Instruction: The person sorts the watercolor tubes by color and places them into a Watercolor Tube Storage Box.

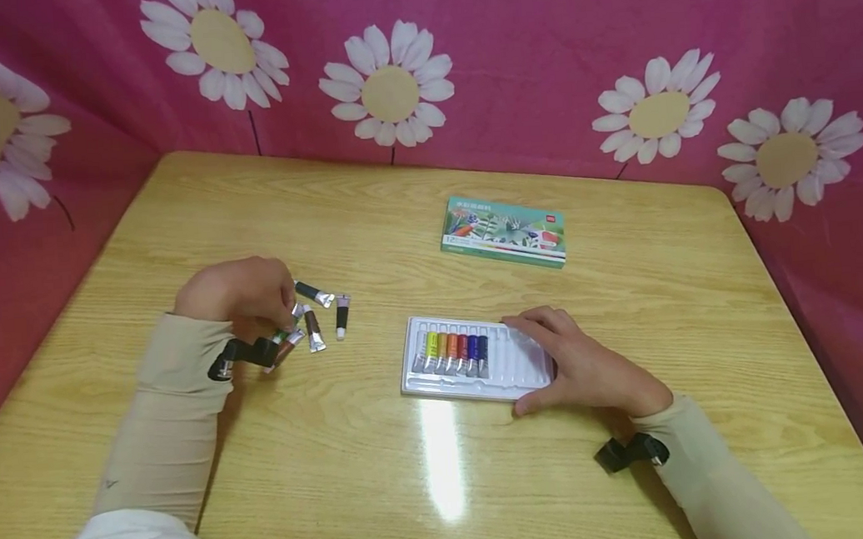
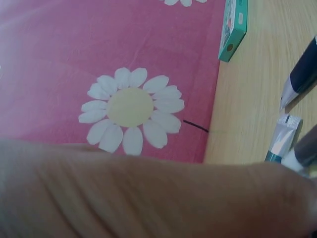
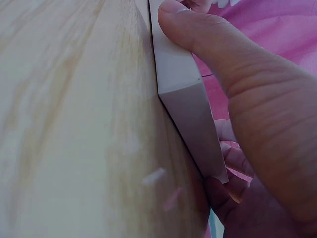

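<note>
A white plastic paint tray (image 1: 514, 355) lies on the table, with several small paint tubes (image 1: 452, 350) in a row in its left slots, from white and yellow through red to dark blue. My right hand (image 1: 577, 372) grips the tray's right end, thumb on the near edge and fingers at the far one; the right wrist view shows the thumb (image 3: 198, 29) on the tray's side (image 3: 176, 64). Over a loose group of tubes my left hand (image 1: 241, 291) reaches down, fingertips at a green tube (image 1: 280, 337); their hold is hidden. Close by lie brown (image 1: 313, 326) and black (image 1: 341, 316) tubes.
A green paint box (image 1: 502, 231) lies flat behind the tray. Another dark tube (image 1: 314, 293) rests beside the left fingers. The wooden table (image 1: 341, 476) meets a pink cloth (image 1: 522, 63) with daisies at the back and sides.
</note>
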A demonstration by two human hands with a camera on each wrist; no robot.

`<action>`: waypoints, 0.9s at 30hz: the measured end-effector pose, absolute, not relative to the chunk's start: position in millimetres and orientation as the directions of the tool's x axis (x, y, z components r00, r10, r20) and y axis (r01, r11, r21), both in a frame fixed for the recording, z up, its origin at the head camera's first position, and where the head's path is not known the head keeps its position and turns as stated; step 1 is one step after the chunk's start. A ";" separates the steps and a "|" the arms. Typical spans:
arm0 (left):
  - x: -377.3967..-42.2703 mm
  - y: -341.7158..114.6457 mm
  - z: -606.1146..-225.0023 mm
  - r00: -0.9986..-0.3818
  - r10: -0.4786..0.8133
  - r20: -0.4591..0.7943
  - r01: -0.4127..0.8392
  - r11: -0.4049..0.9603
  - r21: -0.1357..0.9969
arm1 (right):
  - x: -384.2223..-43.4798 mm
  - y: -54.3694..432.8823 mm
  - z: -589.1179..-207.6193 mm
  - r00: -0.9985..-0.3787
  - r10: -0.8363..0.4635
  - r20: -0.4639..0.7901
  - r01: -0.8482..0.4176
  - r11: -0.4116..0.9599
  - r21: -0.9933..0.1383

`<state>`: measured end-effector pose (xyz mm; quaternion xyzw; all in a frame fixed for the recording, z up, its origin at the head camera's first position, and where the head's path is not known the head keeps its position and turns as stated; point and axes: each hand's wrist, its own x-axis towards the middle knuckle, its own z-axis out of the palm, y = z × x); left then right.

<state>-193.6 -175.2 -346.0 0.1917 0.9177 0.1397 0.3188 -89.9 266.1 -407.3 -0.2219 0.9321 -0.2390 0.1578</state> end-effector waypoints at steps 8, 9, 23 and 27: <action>-192.7 -176.1 -346.2 -0.716 0.458 -0.526 0.247 0.872 0.423 | -90.0 266.3 -408.7 -0.851 -0.488 -0.196 -0.333 0.788 -0.517; -192.6 -176.5 -345.4 -0.720 0.463 -0.518 0.253 0.869 0.425 | -90.0 266.3 -408.6 -0.851 -0.488 -0.195 -0.334 0.789 -0.516; -187.5 -155.2 -337.0 -0.765 0.581 -0.277 0.429 0.781 0.454 | -89.7 266.6 -407.5 -0.851 -0.494 -0.178 -0.351 0.788 -0.506; -185.9 -143.9 -338.2 -0.774 0.588 -0.236 0.441 0.767 0.467 | -89.8 266.8 -407.8 -0.850 -0.499 -0.168 -0.361 0.784 -0.505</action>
